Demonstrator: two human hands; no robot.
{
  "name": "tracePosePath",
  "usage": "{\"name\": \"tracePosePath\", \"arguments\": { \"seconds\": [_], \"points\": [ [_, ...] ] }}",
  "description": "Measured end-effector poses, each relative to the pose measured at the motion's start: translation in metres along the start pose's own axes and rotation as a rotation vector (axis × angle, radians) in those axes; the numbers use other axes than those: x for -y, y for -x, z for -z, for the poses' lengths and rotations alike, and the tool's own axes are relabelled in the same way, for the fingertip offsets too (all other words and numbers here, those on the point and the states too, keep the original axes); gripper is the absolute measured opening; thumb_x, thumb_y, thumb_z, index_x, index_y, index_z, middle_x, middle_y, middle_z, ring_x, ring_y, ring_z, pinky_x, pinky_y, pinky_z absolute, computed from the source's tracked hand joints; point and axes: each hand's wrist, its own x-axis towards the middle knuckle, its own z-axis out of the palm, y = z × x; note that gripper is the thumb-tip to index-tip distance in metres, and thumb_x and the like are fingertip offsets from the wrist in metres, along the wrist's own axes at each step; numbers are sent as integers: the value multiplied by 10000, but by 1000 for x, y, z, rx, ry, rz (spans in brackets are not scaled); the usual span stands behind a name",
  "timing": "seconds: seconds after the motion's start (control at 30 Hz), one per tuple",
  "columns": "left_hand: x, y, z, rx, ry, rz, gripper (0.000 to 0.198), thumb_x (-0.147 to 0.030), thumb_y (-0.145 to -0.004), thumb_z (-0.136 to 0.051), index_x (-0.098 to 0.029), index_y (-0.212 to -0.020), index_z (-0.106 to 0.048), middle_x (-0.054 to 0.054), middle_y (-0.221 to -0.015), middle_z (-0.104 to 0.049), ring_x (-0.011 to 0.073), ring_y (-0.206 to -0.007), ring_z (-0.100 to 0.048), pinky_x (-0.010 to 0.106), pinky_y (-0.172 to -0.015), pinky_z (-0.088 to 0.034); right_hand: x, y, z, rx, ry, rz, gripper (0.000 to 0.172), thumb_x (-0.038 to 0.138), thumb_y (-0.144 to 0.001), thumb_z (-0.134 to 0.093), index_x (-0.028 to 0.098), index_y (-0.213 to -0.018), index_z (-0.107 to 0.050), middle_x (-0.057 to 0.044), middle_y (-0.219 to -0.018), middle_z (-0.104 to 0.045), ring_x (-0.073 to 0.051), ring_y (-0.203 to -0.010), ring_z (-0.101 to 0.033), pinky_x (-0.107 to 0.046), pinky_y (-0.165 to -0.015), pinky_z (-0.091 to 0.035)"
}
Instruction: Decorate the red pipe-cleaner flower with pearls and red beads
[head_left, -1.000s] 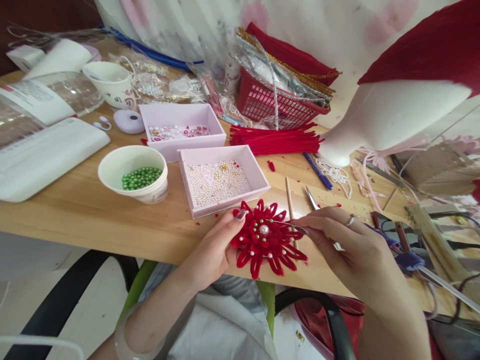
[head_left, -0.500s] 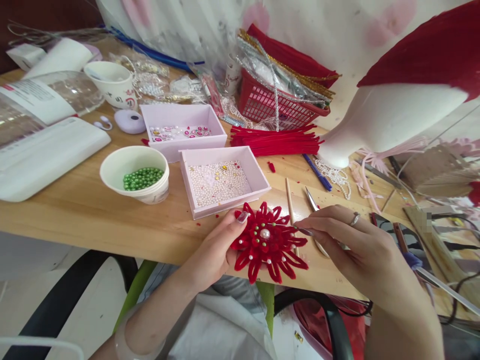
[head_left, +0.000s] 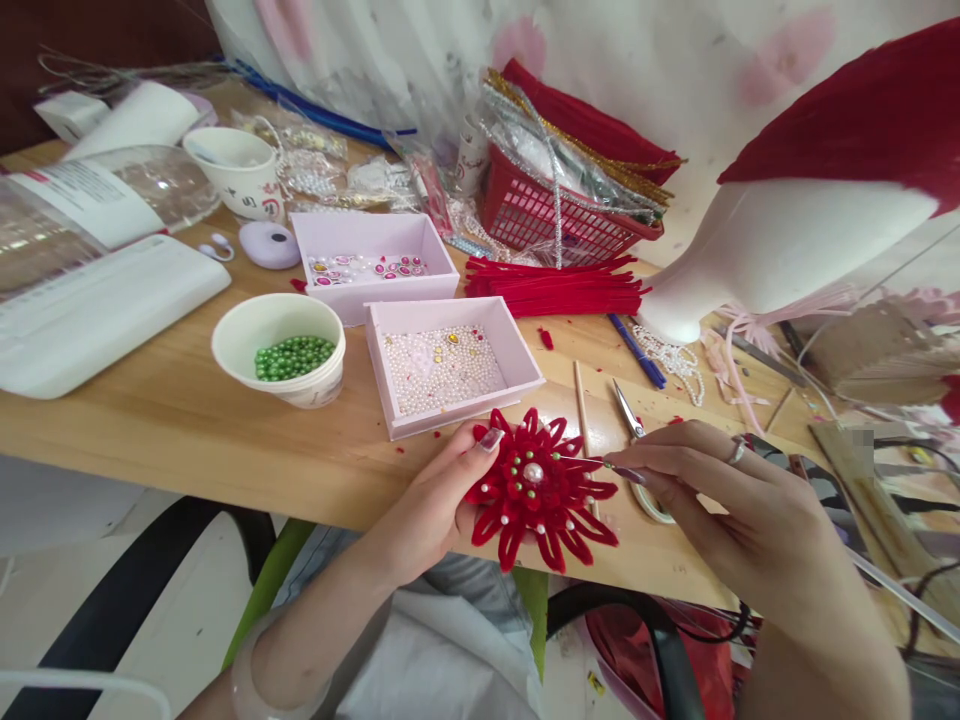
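My left hand (head_left: 442, 495) grips the left edge of a red fuzzy flower (head_left: 574, 500), its thumb on top of the petals. A large white pearl sits at the flower's centre, ringed by small green beads, with small white pearls further out. Between the thumb and fingertips of my right hand (head_left: 720, 500) is a thin wire (head_left: 581, 459), held over the petals on the flower's right. A green bead (head_left: 556, 456) shows at the wire's flower end; whether it touches the flower I cannot tell. Partly behind my right fingers lie scissors (head_left: 628, 408).
A paper cup (head_left: 225, 350) of green beads and a lilac box (head_left: 380, 400) of small pearls stand beyond the flower. Behind them are another lilac box (head_left: 330, 293), red pipe cleaners (head_left: 551, 288) and a red basket (head_left: 525, 205). A wooden stick (head_left: 581, 400) lies near the scissors.
My right hand has shifted slightly right, and more of the wire shows between it and the flower. My left hand still grips the flower. The whole view has moved a little.
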Motion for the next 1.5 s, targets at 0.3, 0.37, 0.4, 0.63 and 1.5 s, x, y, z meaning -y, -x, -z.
{"name": "tracePosePath", "arguments": {
  "seconds": [0.3,0.37,0.4,0.63,1.5],
  "points": [
    [2,0,2,-6,-22,4,287,-370,-942,-663,-221,-1185,-693,62,-1190,-757,265,-1207,-662,381,-1016,-530,2,-8,-5,36,19,53,258,34,-986,-528,239,-1094,-642,-28,-984,-674,-144,-890,-670,-268,-748,-506],
    [2,0,1,-1,-34,-4,311,-374,-944,-657,-219,-1211,-687,68,-1223,-744,276,-1263,-626,394,-1056,-500,1,-7,-3,39,23,69,255,32,-980,-537,237,-1092,-638,-30,-986,-680,-147,-891,-678,-265,-746,-509],
    [1,-1,0,4,-36,-3,316,-380,-943,-656,-221,-1215,-687,69,-1234,-740,281,-1280,-614,398,-1064,-493,0,-7,-2,38,23,73,256,31,-976,-544,239,-1093,-638,-30,-990,-682,-150,-896,-681,-265,-754,-512],
    [2,2,1,18,-80,-8,345,-410,-969,-627,-273,-1285,-652,49,-1344,-684,259,-1357,-546,394,-1156,-393,5,-3,-3,16,46,22,260,49,-972,-542,250,-1091,-656,-33,-995,-702,-172,-874,-697,-287,-736,-525],
    [-4,3,-10,-82,-94,-24,515,-297,-799,-796,-228,-1250,-557,60,-1208,-737,265,-1258,-631,393,-1070,-480,14,6,-18,-74,165,48,253,42,-973,-556,203,-1150,-638,-54,-991,-686,-161,-867,-689,-270,-752,-531]
  ]
}}
